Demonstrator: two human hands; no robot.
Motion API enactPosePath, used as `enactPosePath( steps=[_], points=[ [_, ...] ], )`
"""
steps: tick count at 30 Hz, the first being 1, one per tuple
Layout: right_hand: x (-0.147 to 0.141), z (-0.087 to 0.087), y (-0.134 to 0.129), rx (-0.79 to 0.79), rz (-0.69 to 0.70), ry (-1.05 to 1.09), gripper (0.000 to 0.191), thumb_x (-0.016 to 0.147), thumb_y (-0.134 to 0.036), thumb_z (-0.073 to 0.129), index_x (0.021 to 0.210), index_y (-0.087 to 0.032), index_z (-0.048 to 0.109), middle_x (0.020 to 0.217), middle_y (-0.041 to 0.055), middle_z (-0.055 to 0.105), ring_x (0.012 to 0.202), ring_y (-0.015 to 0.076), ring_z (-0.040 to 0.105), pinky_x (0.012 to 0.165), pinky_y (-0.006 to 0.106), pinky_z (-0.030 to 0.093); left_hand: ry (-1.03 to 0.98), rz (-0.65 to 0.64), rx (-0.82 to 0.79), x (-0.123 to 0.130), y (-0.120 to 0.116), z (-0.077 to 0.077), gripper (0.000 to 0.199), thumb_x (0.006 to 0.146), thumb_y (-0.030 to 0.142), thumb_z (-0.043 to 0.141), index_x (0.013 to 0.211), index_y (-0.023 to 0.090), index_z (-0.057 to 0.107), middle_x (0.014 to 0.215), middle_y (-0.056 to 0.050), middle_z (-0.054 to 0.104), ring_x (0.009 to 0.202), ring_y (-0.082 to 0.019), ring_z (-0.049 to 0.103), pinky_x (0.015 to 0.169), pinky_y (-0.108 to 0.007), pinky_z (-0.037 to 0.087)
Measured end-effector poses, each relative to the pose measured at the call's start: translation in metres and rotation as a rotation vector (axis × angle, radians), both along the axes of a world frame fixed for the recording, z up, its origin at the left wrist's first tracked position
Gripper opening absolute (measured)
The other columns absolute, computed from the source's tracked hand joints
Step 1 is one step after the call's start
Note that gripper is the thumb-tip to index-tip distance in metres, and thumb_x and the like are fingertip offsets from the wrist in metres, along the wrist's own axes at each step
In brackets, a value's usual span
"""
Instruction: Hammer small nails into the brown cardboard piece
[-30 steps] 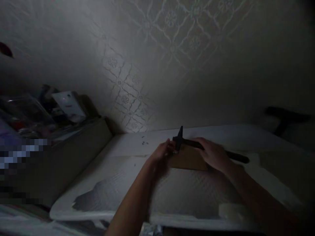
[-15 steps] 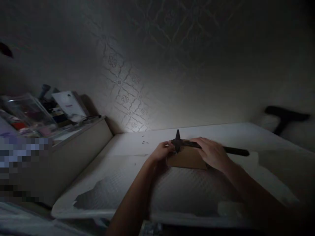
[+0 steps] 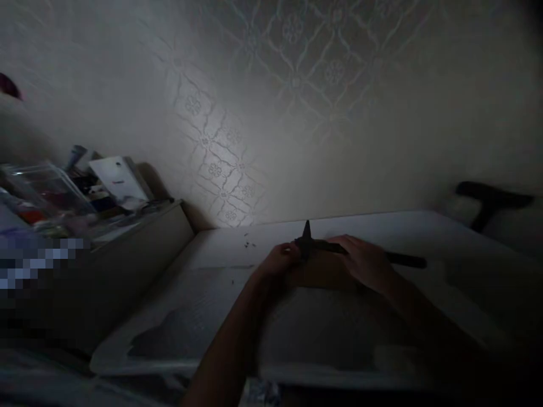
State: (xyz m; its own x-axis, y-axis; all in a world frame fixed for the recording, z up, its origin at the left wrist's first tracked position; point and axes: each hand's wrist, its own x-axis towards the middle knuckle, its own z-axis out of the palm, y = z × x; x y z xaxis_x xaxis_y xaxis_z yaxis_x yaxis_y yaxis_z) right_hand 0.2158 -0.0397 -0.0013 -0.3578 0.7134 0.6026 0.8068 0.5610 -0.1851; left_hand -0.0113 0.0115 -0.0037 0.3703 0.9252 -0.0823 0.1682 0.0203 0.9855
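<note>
Your dark hammer (image 3: 306, 245) is roughly level over your brown board (image 3: 324, 277), head leftward, tapered end pointing up.

2 hands (image 3: 365, 261), 1 hammer (image 3: 306, 245), 1 brown piece (image 3: 324, 271), 1 table (image 3: 382, 226).

A slim, long-handled black hammer (image 3: 326, 246) and a straight-edged brown block (image 3: 324, 275) show dark against a broad white tabletop (image 3: 223, 244) patched with grey, before a grey papered wall (image 3: 360, 152) in wavy floral lattice.
</note>
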Motion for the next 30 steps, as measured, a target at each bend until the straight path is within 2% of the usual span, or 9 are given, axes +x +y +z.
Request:
enactPosePath(
  steps=[8, 13, 17, 21, 30],
  points=[
    [-0.0005, 0.0024, -0.0024, -0.027, -0.026, -0.012, 0.034, 0.081, -0.008, 0.044, 0.111, -0.023, 0.051, 0.107, 0.0046, 0.061, 0.096, 0.0203, 0.058, 0.081, 0.033, 0.046, 0.029, 0.002, 0.050, 0.0003, -0.0041, 0.0030, 0.013, 0.064, 0.021, 0.065, 0.072, 0.013, 0.059, 0.072, -0.003, 0.061, 0.066, -0.012, 0.054, 0.066, -0.024, 0.040],
    [0.0025, 0.0012, -0.0003, 0.024, -0.042, 0.008, 0.038, 0.078, -0.007, 0.046, 0.112, -0.023, 0.052, 0.105, 0.0046, 0.062, 0.095, 0.0206, 0.058, 0.079, 0.033, 0.047, -0.001, -0.035, 0.100, -0.0010, -0.0027, 0.0020, 0.014, 0.063, 0.021, 0.066, 0.072, 0.013, 0.059, 0.074, -0.002, 0.061, 0.072, -0.013, 0.056, 0.071, -0.024, 0.041],
    [0.0010, 0.0016, -0.0003, 0.029, -0.003, 0.000, 0.036, 0.080, -0.008, 0.045, 0.112, -0.022, 0.052, 0.105, 0.0051, 0.062, 0.097, 0.0202, 0.058, 0.082, 0.033, 0.046, 0.005, -0.060, 0.086, -0.0028, -0.0002, -0.0020, 0.018, 0.059, 0.017, 0.067, 0.073, 0.013, 0.056, 0.073, -0.001, 0.060, 0.070, -0.012, 0.056, 0.068, -0.023, 0.042],
    [0.0003, 0.0016, -0.0012, 0.030, -0.023, -0.019, 0.033, 0.082, -0.010, 0.046, 0.112, -0.022, 0.052, 0.106, 0.0052, 0.062, 0.095, 0.0207, 0.058, 0.080, 0.034, 0.046, 0.025, -0.059, 0.119, -0.0012, -0.0025, -0.0044, 0.027, 0.054, 0.012, 0.070, 0.076, 0.014, 0.053, 0.071, 0.001, 0.059, 0.066, -0.010, 0.055, 0.065, -0.022, 0.042],
    [0.0021, -0.0007, 0.0006, 0.023, -0.033, -0.001, 0.036, 0.080, -0.009, 0.046, 0.113, -0.021, 0.052, 0.107, 0.0054, 0.061, 0.096, 0.0213, 0.058, 0.080, 0.034, 0.047, 0.108, -0.033, 0.249, 0.0043, -0.0056, -0.0056, 0.027, 0.059, 0.011, 0.067, 0.081, 0.014, 0.052, 0.069, 0.002, 0.057, 0.065, -0.009, 0.053, 0.062, -0.020, 0.041]
  ],
)
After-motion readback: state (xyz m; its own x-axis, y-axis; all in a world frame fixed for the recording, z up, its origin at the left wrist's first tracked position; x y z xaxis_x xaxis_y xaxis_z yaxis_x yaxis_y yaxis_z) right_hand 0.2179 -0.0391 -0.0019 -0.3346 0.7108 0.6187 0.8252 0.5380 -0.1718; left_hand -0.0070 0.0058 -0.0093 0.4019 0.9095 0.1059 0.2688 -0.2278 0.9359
